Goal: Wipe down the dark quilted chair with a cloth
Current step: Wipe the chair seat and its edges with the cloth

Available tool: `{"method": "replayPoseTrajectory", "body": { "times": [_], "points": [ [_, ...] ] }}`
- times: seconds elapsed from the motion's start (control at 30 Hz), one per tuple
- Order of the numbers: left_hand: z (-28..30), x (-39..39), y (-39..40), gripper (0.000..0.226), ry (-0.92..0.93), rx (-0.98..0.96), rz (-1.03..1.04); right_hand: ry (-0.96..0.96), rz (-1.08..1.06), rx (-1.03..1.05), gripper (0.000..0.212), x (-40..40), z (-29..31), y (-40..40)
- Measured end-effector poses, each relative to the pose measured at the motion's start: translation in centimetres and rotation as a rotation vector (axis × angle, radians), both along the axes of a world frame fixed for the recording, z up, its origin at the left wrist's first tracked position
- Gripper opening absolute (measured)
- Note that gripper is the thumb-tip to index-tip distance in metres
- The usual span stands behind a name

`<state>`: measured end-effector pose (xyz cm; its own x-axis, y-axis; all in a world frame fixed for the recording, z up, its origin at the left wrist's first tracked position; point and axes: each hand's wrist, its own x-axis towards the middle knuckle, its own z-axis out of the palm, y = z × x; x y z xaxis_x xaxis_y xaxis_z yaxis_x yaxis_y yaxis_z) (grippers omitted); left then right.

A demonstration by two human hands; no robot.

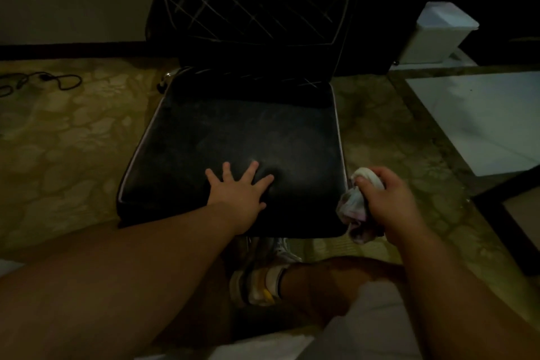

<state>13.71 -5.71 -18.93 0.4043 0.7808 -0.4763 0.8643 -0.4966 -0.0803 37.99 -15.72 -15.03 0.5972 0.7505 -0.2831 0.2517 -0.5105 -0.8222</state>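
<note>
Patterned floor [73,140]; white bin [435,35] lidded; right hand [388,199] grips cloth [355,202].

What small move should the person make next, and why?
Probably bring the right hand with the bunched cloth leftward onto the seat: the cloth is off its right edge, while the left hand lies flat on the seat, steadying the chair.

The mottled olive stone floor [67,149] carries the dark quilted chair [233,137] at centre frame. A black cable [43,82] lies upper left. A white lidded bin [438,35] stands upper right.
</note>
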Motion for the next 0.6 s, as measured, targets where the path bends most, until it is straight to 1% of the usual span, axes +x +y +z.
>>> {"method": "replayPoseTrajectory", "body": {
  "times": [0.13,0.17,0.23,0.3,0.37,0.43,0.53,0.6],
  "points": [
    [1.2,1.6,0.3,0.079,0.046,-0.021,-0.006,0.111,-0.122,-0.101,0.017,2.5,-1.1,-0.5],
    [1.4,2.3,0.3,0.080,0.025,-0.010,-0.029,0.143,-0.142,-0.134,0.019,3.1,-1.4,-0.6],
    [1.3,3.8,0.0,0.080,-0.076,0.002,-0.093,0.236,-0.165,-0.162,0.026,4.0,-2.2,-0.5],
    [0.8,5.5,-0.4,0.085,-0.159,-0.045,-0.176,0.297,-0.186,-0.159,0.027,4.4,-2.6,-0.3],
    [0.4,7.2,-0.7,0.091,-0.142,-0.119,-0.224,0.301,-0.186,-0.171,0.024,4.5,-2.7,-0.2],
    [0.0,8.7,-0.7,0.095,-0.105,-0.170,-0.196,0.286,-0.172,-0.184,0.024,4.7,-2.8,-0.1],
    [-0.2,10.0,-0.4,0.095,-0.060,-0.169,-0.162,0.197,-0.099,-0.245,0.020,5.4,-3.0,0.0],
    [-0.2,10.6,-0.2,0.094,-0.039,-0.162,-0.156,0.125,-0.027,-0.314,0.013,5.8,-3.3,0.2]
  ]
}}
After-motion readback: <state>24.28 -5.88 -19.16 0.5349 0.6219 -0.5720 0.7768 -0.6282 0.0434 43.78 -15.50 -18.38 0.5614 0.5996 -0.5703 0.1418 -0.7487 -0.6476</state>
